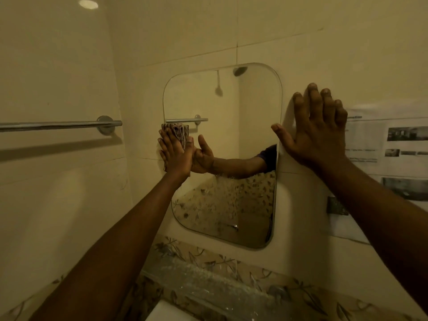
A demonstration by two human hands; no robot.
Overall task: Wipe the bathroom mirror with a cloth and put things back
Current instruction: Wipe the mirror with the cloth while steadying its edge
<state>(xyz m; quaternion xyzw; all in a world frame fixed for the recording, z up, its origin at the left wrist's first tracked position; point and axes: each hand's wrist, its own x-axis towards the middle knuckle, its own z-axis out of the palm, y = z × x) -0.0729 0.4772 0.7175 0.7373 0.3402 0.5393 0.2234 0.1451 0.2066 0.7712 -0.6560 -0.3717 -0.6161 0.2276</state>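
Now the mirror [222, 107] is being wiped at its left edge.

A folded patterned cloth [177, 133] is pressed flat against the glass under the left hand [175, 154], fingers extended over it. The right hand [317, 130] is spread open, laid on the tiled wall [301, 42] just beside the mirror's right edge, thumb touching the rim. A towel rail [58, 125] is mounted to the left.
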